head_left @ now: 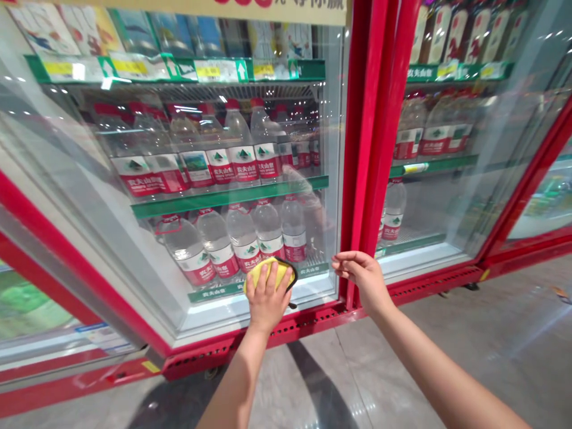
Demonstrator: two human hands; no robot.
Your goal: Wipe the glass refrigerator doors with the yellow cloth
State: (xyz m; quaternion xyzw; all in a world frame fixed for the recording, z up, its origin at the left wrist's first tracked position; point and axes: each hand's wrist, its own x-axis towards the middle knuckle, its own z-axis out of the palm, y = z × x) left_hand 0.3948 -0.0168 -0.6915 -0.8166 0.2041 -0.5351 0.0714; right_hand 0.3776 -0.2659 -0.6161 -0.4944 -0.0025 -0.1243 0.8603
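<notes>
My left hand (268,301) lies with fingers spread over a yellow cleaning cloth (254,275) with a black edge. It presses the cloth to the lower part of a glass fridge door (319,289); the palm covers much of the cloth. To the right, my right hand (361,275) hovers in front of the red door frame (357,202), its fingers bent together and nothing visible in them. Behind the glass, large water bottles (241,238) with red and white labels stand on the bottom shelf, close to the cloth.
More water bottles (243,158) fill the middle shelf, and cartons (174,36) stand above. A second glass door (438,202) adjoins on the right. Below runs a red slotted base (308,325) over the grey tiled floor (313,381). Another cabinet (40,298) is at left.
</notes>
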